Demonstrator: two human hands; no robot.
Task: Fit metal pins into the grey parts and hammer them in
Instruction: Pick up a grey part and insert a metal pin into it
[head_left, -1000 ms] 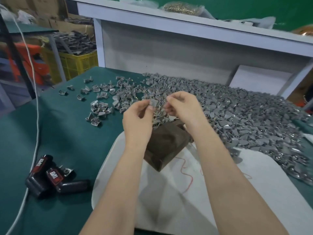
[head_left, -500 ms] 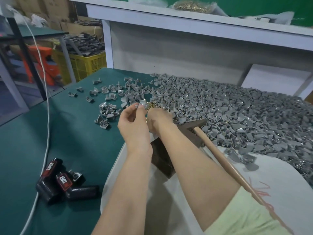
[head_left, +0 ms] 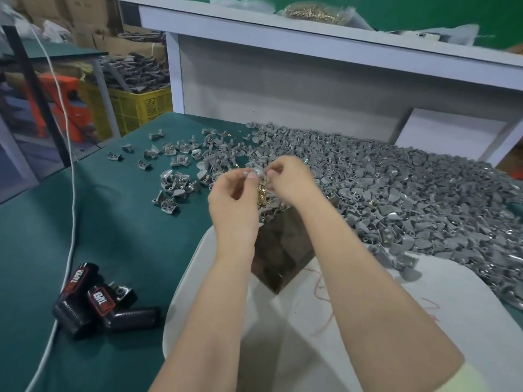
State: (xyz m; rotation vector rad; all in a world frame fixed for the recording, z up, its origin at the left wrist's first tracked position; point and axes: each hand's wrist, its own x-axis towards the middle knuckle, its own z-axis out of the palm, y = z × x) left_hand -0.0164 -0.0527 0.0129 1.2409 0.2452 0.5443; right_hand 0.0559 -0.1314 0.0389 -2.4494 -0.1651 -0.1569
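**Starting a pin by hand**

My left hand [head_left: 235,202] pinches one grey part [head_left: 256,174] between thumb and fingers. My right hand [head_left: 291,179] meets it with fingertips curled onto the same part, so the two hands are close together just above the far end of the block [head_left: 283,250]. Whether a pin sits between my right fingertips is too small to tell.

Brass pins [head_left: 263,193] lie loose at the block's far end, under my hands. I judge the step to be starting a pin in its hole. I should hold the part steady, line the pin up straight, and press until it stands alone. A tilted pin would likely bend under a blow.

The heap [head_left: 396,193] of parts spreads right of and beyond the block, and the cloth [head_left: 368,321] lies under the block. No hammer shows.
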